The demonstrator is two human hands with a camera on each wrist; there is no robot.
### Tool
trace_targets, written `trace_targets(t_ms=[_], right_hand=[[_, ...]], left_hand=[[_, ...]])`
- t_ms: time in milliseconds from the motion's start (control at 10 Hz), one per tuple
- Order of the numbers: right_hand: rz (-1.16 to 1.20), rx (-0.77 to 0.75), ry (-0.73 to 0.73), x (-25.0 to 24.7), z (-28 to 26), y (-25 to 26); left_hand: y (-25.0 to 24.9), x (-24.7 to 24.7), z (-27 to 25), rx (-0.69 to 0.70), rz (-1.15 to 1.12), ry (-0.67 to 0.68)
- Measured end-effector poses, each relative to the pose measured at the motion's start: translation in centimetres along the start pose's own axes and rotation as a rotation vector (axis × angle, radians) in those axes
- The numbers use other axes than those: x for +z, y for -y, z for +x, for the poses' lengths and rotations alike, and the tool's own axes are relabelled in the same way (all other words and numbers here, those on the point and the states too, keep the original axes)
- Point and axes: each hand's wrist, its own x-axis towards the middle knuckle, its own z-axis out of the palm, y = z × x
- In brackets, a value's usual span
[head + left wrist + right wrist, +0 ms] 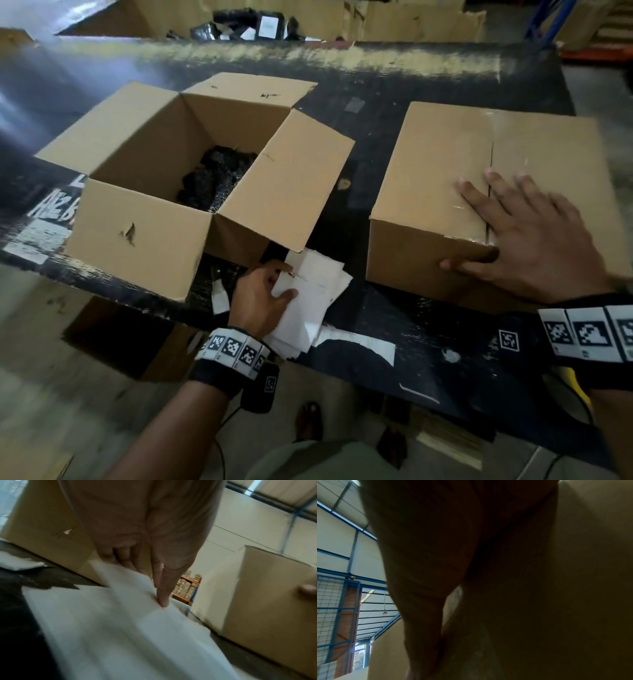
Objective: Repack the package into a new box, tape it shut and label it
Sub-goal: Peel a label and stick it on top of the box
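Closed box [479,192] under flat right grip [534,246]; left grip [263,298] pinches labels [308,308].

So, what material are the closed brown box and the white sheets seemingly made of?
The closed brown box looks like matte corrugated cardboard; a glossy strip over its seam suggests clear tape. The white sheets look like thin matte paper, bending under the left hand.
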Motion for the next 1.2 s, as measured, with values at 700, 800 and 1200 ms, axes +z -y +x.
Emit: trace_targets(t_ms=[700, 800, 1200], right_hand=[[-0.024, -0.012, -0.020, 0.2, 0.1, -0.1], [-0.019, -0.010, -0.019, 0.3, 0.1, -0.1], [-0.017, -0.012, -0.029, 0.4, 0.2, -0.2]], left_hand=[[1.4, -2.3, -0.1, 0.091, 0.074, 0.069], [1.3, -2.4, 0.1, 0.046, 0.078, 0.029], [0.9, -2.2, 0.3, 0.026, 0.144, 0.014]])
